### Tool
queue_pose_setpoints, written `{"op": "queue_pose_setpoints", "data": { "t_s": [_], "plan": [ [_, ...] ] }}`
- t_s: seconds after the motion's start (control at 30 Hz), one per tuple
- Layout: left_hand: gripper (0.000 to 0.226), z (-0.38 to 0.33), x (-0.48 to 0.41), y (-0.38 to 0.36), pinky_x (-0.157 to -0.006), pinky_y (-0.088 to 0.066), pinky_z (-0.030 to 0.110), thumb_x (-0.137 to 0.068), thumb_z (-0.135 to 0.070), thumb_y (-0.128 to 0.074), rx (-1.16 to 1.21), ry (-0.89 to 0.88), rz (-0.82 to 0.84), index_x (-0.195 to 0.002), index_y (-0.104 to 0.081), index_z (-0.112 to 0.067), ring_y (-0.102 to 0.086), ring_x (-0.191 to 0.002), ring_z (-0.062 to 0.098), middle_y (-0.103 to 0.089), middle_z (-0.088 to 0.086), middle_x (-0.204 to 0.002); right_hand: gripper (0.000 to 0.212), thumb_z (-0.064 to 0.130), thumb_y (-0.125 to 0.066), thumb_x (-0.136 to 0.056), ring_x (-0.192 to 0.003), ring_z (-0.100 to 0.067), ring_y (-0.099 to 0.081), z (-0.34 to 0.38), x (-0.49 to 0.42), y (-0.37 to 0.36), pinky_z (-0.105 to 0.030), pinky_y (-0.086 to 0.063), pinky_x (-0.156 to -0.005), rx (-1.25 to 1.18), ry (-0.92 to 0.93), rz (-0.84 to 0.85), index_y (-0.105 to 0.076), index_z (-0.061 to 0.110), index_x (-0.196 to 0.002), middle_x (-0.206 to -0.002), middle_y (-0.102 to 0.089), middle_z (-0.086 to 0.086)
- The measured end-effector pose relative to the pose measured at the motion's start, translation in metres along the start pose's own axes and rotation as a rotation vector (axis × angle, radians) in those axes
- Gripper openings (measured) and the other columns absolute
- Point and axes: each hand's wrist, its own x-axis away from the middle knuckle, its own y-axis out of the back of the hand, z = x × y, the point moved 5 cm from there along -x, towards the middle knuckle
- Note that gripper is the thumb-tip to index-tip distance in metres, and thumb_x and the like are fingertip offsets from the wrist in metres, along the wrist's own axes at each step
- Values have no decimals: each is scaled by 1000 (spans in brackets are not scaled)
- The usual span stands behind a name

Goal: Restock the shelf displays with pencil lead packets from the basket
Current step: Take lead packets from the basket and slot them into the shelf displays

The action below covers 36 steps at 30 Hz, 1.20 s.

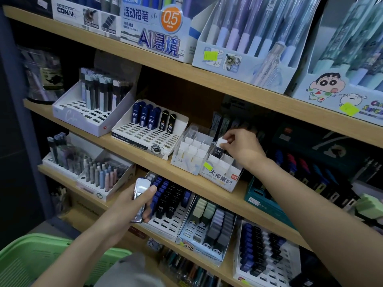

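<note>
On the top shelf a box of mechanical pencils marked 0.5 mm stands between a Conan-printed box and a pale blue box of lilac-gripped pencils, with a cartoon-boy box at the far right. At the left edge sits a blurred clear container, perhaps a jar.

Bottom edge cuts green basket; contents unseen. Packet stack half hidden by left hand; count unclear.

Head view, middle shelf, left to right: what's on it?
white tube tray → 0.3 packet tray → clear divider box → yellow-tagged box, with the right hand pinching a packet over it.
</note>
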Motion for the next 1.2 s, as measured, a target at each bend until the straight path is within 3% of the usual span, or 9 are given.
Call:
{"op": "queue_pose_setpoints", "data": {
  "t_s": [0.23, 0.37, 0.53, 0.63, 0.7, 0.8, 0.93, 1.07, 1.2],
  "plan": [
    [43, -2, 2, -2, -47, -31, 23, -87, -52, -45, 119, 72, 8, -85, -47, -9, -34, -47, 12, -42, -1, -58, 34, 27, -58, -93, -101, -27, -58, 17, 14, 7, -33, -44, -72, 282, 107, -62, -52, 12, -123, -115, -59, -10],
    [43, -9, 4, -5, -41, -30, 22, -87, -51, -46, 272, 71, 0, -79, -50, -10, -34, -44, 12, -43, 1, -57, 30, 21, -51, -96, -93, -16, -55, 48, 44, 14, -30, -44, -70, 32, 293, -211, -49, 15, -125, -111, -52, -1],
    [51, -17, 9, -9, -36, -28, 22, -85, -57, -42, 461, 45, -4, -82, -54, -8, -33, -40, 13, -45, 6, -59, 26, 30, -53, -95, -71, 3, -50, 102, 96, -22, -17, -42, -67, -282, 456, 162, -48, 26, -121, -98, -47, 17],
    [55, -18, 13, -8, -35, -30, 21, -87, -60, -38, 454, 67, -82, -88, -55, -8, -36, -37, 15, -48, 8, -58, 52, 37, -64, -88, -75, 0, -54, 125, 122, -49, -22, -49, -78, -364, 471, 438, -41, 29, -133, -117, -43, 11],
    [52, -19, 18, -4, -35, -32, 22, -94, -56, -34, 422, 65, -154, -92, -56, -9, -38, -38, 16, -51, 7, -58, 54, 35, -70, -83, -78, -3, -53, 135, 129, -57, -28, -50, -83, -382, 498, 479, -47, 28, -131, -118, -39, 11],
    [52, -22, 25, 0, -37, -38, 23, -98, -52, -29, 376, 47, -182, -92, -56, -8, -42, -41, 16, -51, 8, -58, 41, 30, -76, -78, -78, -7, -58, 144, 130, -61, -28, -52, -78, -391, 496, 467, -58, 26, -115, -110, -41, 15],
    [43, -21, 34, 11, -45, -41, 26, -100, -42, -34, 374, 29, -246, -101, -62, -10, -45, -48, 14, -55, 2, -57, 34, 28, -75, -80, -72, -4, -60, 147, 131, -62, -17, -50, -60, -521, 408, 415, -52, 24, -105, -96, -54, 15],
    [26, -16, 36, 22, -44, -38, 25, -102, -25, -36, 380, 37, -275, -103, -50, -3, -41, -45, 13, -47, 2, -57, 24, 24, -66, -88, -77, -11, -64, 139, 123, -48, -32, -57, -70, -692, 315, 333, -44, 31, -95, -94, -62, 7],
    [12, -19, 33, 23, -39, -37, 24, -100, -13, -31, 455, 67, -289, -99, -42, -10, -39, -45, 14, -44, 5, -62, 16, 21, -53, -95, -78, -3, -65, 116, 103, -12, -25, -57, -71, -741, 284, 162, -44, 28, -105, -93, -61, 11]
  ]
}}
